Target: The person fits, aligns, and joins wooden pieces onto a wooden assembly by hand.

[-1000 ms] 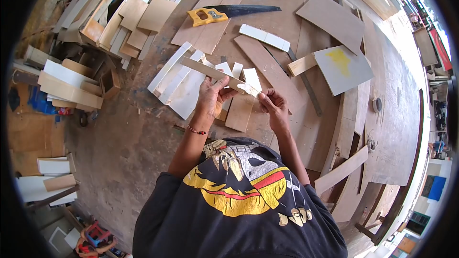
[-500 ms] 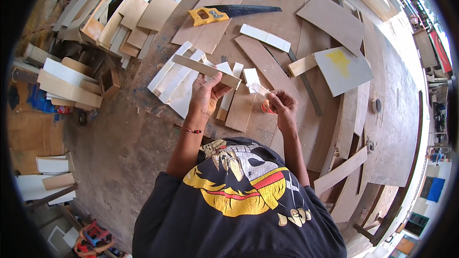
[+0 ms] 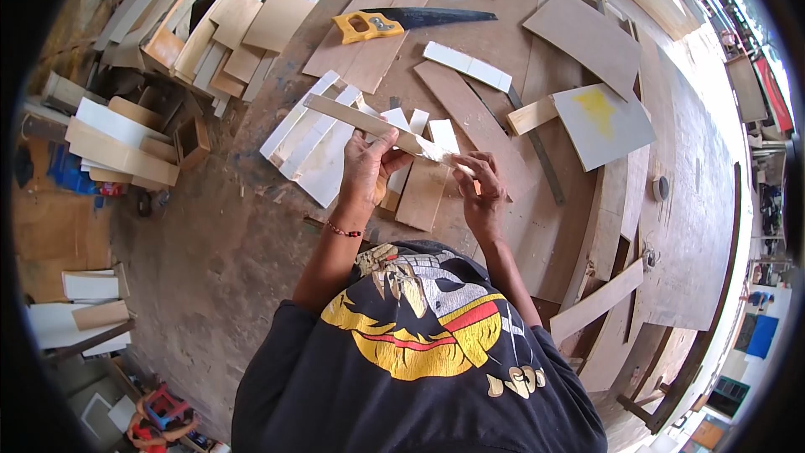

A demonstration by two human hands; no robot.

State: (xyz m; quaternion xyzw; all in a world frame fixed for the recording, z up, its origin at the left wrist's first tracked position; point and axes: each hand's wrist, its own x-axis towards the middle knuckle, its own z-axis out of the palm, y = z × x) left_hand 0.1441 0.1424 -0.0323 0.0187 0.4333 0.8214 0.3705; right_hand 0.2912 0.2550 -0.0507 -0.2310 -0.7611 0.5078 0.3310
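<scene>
My left hand (image 3: 365, 166) is closed round a narrow wooden strip (image 3: 344, 111), held up at a slant above the work surface. My right hand (image 3: 480, 193) pinches a small, thin stick-like tool (image 3: 460, 167). A whitish, glue-like clump (image 3: 433, 151) at its tip meets the right end of the strip. Just behind my left hand lies a white slatted wooden panel (image 3: 306, 138). Short white and brown wood pieces (image 3: 423, 193) lie beneath and between my hands.
A handsaw with a yellow handle (image 3: 369, 27) rests on brown boards farther back. To the right are a white board with a yellow stain (image 3: 595, 122), a dark metal straightedge (image 3: 543, 164) and a roll of tape (image 3: 661, 187). Stacked offcuts (image 3: 243, 38) stand at the left.
My right hand has moved left, bringing the whitish tip against the strip's end. The orange-red container seen beside it before is now hidden. My left hand stays nearly in place.
</scene>
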